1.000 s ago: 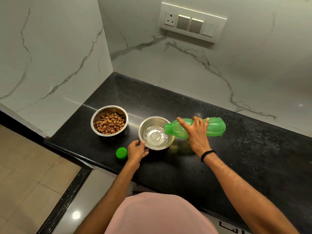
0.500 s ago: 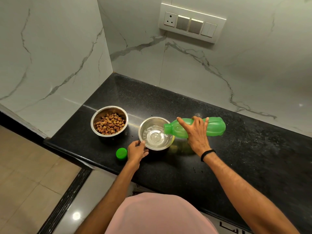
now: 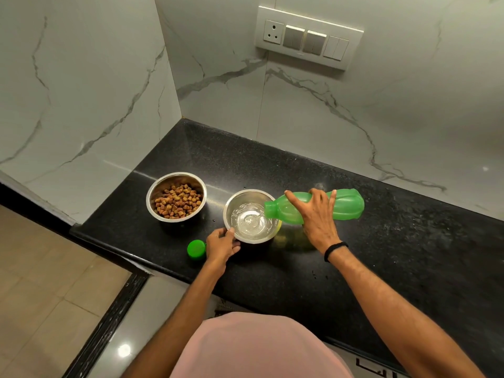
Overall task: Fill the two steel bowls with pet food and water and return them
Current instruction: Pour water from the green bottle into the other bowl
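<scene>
Two steel bowls stand on the black counter [image 3: 381, 255]. The left bowl [image 3: 176, 195] holds brown pet food. The right bowl [image 3: 248, 215] holds shallow water. My right hand [image 3: 316, 214] grips a green bottle [image 3: 346, 204] lying almost flat, its open mouth over the right bowl's rim, water running in. My left hand [image 3: 221, 245] holds the near left rim of that bowl. The bottle's green cap [image 3: 196, 249] lies on the counter just left of my left hand.
Marble walls close the counter on the left and at the back, with a switch panel [image 3: 308, 38] high on the back wall. The counter's front edge runs close to my body. Tiled floor [image 3: 41, 282] lies to the lower left.
The water in the right bowl has risen a little. Both hands and the bottle have stayed in place.
</scene>
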